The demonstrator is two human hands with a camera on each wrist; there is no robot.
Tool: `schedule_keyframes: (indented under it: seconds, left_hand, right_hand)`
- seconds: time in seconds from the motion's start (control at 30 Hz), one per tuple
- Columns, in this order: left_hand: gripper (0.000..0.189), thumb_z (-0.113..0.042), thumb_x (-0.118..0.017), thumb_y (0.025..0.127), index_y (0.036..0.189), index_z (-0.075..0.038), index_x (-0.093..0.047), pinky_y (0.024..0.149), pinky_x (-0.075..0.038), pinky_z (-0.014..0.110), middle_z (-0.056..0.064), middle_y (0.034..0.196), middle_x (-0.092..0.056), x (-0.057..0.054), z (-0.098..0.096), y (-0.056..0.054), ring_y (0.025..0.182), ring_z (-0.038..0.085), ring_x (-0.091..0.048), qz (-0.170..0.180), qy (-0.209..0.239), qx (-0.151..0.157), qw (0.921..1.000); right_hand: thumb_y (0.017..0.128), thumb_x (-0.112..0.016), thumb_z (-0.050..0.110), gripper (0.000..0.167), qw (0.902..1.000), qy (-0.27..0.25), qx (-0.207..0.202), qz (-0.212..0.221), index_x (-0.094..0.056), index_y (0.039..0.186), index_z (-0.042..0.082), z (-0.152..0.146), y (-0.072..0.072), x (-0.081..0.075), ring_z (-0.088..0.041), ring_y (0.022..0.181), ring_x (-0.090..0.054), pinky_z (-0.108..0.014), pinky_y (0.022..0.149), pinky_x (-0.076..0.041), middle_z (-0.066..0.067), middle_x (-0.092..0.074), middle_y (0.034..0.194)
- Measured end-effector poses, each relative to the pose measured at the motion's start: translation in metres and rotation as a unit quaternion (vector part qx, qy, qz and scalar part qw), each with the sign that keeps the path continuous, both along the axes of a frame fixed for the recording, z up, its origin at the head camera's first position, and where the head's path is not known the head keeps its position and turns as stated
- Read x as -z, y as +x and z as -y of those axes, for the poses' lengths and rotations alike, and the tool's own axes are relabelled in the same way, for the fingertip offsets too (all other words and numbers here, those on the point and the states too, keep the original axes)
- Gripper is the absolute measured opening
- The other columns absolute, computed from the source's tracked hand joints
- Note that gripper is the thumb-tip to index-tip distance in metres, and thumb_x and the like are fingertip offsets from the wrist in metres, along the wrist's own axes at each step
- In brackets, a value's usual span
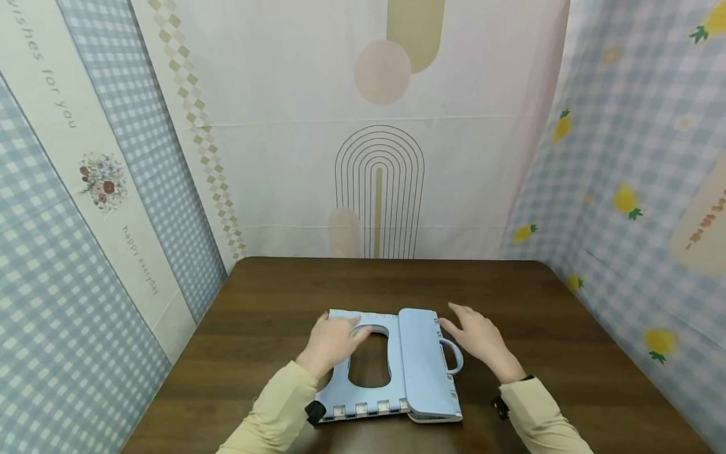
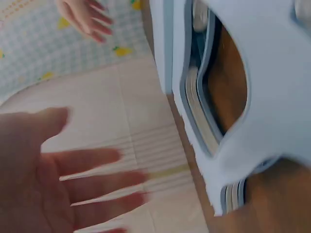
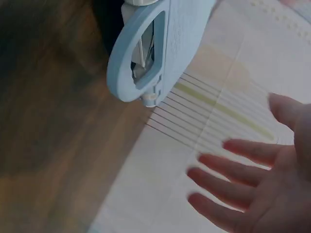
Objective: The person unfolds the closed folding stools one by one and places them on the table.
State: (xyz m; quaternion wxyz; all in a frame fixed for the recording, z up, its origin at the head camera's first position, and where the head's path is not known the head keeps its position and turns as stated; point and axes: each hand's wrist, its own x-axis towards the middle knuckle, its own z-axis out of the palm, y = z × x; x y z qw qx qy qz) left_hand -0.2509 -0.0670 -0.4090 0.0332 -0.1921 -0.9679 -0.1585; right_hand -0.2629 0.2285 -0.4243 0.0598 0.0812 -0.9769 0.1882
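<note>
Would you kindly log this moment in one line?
light-blue plastic folding stool: on brown wooden table; left hand: open; right hand: open, near blue loop handle

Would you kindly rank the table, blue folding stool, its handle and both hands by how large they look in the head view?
1. Table
2. Blue folding stool
3. Left hand, right hand: too alike to rank
4. Handle

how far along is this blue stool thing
Already done, it seems: the blue stool lies partly folded on the table. In hand: nothing gripped; the left hand and right hand are open, the right near the handle. Left, perhaps: fully opening or folding it; I can't tell which.
</note>
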Motion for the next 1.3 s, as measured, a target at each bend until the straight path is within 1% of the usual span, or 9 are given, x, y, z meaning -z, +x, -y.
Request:
schedule_keyframes:
  seconds: [0.1, 0.23, 0.4, 0.5, 0.7, 0.83, 0.9, 1.07, 1.3]
  left_hand:
    - [0.047, -0.045, -0.051, 0.097, 0.123, -0.009, -0.067, 0.093, -0.053, 0.045, 0.007, 0.115, -0.073, 0.004, -0.006, 0.012, 0.107, 0.028, -0.068, 0.053, -0.002, 0.053, 0.9971]
    - [0.058, -0.051, -0.054, 0.094, 0.131, -0.007, -0.061, 0.09, -0.055, 0.038, 0.007, 0.117, -0.071, 0.016, -0.014, 0.029, 0.104, 0.022, -0.068, 0.133, -0.014, 0.097, 0.9862]
    - [0.072, -0.054, -0.066, 0.085, 0.136, -0.005, -0.055, 0.084, -0.056, 0.033, 0.007, 0.106, -0.074, 0.034, -0.02, 0.044, 0.098, 0.019, -0.069, 0.162, -0.035, 0.107, 0.9803]
    - [0.072, -0.05, -0.074, 0.08, 0.133, -0.005, -0.057, 0.083, -0.056, 0.034, 0.009, 0.116, -0.071, 0.044, -0.024, 0.048, 0.104, 0.024, -0.068, 0.138, -0.049, 0.105, 0.9836]
    - [0.048, -0.037, -0.082, 0.073, 0.11, -0.011, -0.068, 0.06, -0.05, 0.032, 0.003, 0.085, -0.073, 0.06, -0.032, 0.049, 0.073, 0.02, -0.067, 0.031, -0.086, 0.126, 0.9877]
    - [0.035, -0.029, -0.084, 0.071, 0.097, -0.013, -0.066, 0.052, -0.041, 0.031, 0.0, 0.073, -0.068, 0.064, -0.034, 0.049, 0.062, 0.018, -0.062, 0.009, -0.078, 0.118, 0.9899]
    - [0.034, -0.028, -0.084, 0.072, 0.096, -0.014, -0.064, 0.052, -0.04, 0.031, -0.001, 0.071, -0.066, 0.063, -0.034, 0.05, 0.06, 0.018, -0.06, 0.016, -0.072, 0.113, 0.9908]
    - [0.04, -0.028, -0.084, 0.073, 0.102, -0.013, -0.061, 0.052, -0.042, 0.029, -0.001, 0.072, -0.064, 0.057, -0.032, 0.052, 0.057, 0.016, -0.056, 0.024, -0.047, 0.105, 0.993]
    - [0.046, -0.027, -0.081, 0.077, 0.116, -0.011, -0.062, 0.061, -0.044, 0.023, 0.001, 0.089, -0.071, 0.046, -0.028, 0.056, 0.068, 0.007, -0.057, 0.017, 0.075, 0.113, 0.9907]
  right_hand:
    - [0.098, -0.054, 0.037, 0.057, 0.9976, -0.025, -0.004, 0.065, -0.047, 0.139, -0.002, -0.012, -0.005, 0.008, -0.04, 0.098, -0.065, -0.048, 0.071, -0.054, -0.028, -0.061, 0.125]
    - [0.098, -0.053, 0.035, 0.057, 0.9919, -0.049, -0.009, 0.117, -0.047, 0.136, -0.007, -0.026, -0.011, 0.025, -0.04, 0.101, -0.064, -0.05, 0.077, -0.054, -0.029, -0.061, 0.122]
    - [0.098, -0.055, 0.032, 0.055, 0.9743, -0.129, 0.004, 0.185, -0.049, 0.132, -0.011, -0.029, -0.011, 0.043, -0.029, 0.083, -0.065, -0.043, 0.072, -0.055, -0.02, -0.066, 0.099]
    - [0.098, -0.054, 0.03, 0.05, 0.9476, -0.219, 0.004, 0.233, -0.051, 0.128, -0.011, -0.026, -0.009, 0.049, -0.02, 0.075, -0.063, -0.038, 0.067, -0.056, -0.017, -0.065, 0.093]
    - [0.101, -0.048, 0.028, 0.051, 0.8748, -0.381, -0.019, 0.299, -0.045, 0.13, -0.014, -0.029, -0.004, 0.054, -0.016, 0.082, -0.068, -0.038, 0.075, -0.059, -0.013, -0.066, 0.1]
    - [0.102, -0.046, 0.028, 0.054, 0.8338, -0.45, -0.028, 0.318, -0.039, 0.132, -0.016, -0.036, -0.002, 0.054, -0.017, 0.088, -0.07, -0.038, 0.08, -0.059, -0.005, -0.068, 0.1]
    - [0.102, -0.045, 0.027, 0.053, 0.8216, -0.47, -0.036, 0.321, -0.039, 0.133, -0.015, -0.039, -0.001, 0.052, -0.019, 0.092, -0.07, -0.039, 0.083, -0.059, -0.004, -0.069, 0.102]
    - [0.103, -0.045, 0.028, 0.055, 0.8143, -0.491, -0.049, 0.306, -0.038, 0.138, -0.014, -0.041, 0.003, 0.028, -0.024, 0.1, -0.07, -0.042, 0.088, -0.058, -0.008, -0.069, 0.112]
    - [0.103, -0.045, 0.03, 0.064, 0.8467, -0.481, -0.053, 0.22, -0.025, 0.147, -0.012, -0.028, 0.013, -0.029, -0.009, 0.105, -0.066, -0.03, 0.09, -0.056, -0.013, -0.061, 0.129]
